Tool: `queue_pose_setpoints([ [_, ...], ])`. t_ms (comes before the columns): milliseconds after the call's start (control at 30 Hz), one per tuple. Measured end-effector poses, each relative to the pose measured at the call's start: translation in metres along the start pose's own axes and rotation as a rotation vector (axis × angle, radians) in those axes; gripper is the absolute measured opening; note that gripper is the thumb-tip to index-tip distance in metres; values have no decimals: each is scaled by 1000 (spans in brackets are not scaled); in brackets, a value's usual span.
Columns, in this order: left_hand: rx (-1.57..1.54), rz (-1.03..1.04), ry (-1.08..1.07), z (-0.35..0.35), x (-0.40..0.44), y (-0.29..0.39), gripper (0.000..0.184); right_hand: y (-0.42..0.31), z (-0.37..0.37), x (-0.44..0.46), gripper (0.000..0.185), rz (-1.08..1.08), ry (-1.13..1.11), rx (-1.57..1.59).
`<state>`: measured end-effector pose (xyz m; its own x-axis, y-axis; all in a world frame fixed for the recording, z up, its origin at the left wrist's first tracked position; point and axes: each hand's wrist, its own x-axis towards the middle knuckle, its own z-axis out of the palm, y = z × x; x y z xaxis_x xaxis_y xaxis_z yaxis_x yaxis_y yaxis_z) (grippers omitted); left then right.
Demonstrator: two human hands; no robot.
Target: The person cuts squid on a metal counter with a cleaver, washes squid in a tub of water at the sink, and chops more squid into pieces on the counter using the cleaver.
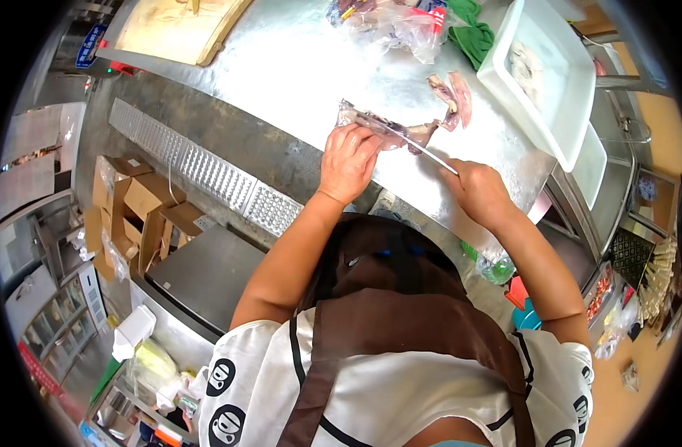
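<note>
metal table (281,82); meat (393,141) against left grip (347,164), knife (434,157) in right grip (481,192)

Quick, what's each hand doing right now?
Left hand: on the raw meat; can't tell if it's gripping.
Right hand: closed, holding the knife.

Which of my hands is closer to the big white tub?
Your right. The right hand, holding the knife, is just to the near left of the big white tub; the left hand, on the flesh, is farther left.
</note>
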<state>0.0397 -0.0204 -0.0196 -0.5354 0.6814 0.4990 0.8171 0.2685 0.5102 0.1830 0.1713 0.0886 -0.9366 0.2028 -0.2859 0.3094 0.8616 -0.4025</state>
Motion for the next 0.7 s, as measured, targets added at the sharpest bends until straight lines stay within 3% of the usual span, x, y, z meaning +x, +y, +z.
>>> queue_pose_setpoints([
  [133,3,-55,-3,3,-2,-3,20,1,6,15,21,-84,-45,-12],
  [700,-13,-89,73,10,3,-18,19,-28,23,84,22,-35,-285,-33],
])
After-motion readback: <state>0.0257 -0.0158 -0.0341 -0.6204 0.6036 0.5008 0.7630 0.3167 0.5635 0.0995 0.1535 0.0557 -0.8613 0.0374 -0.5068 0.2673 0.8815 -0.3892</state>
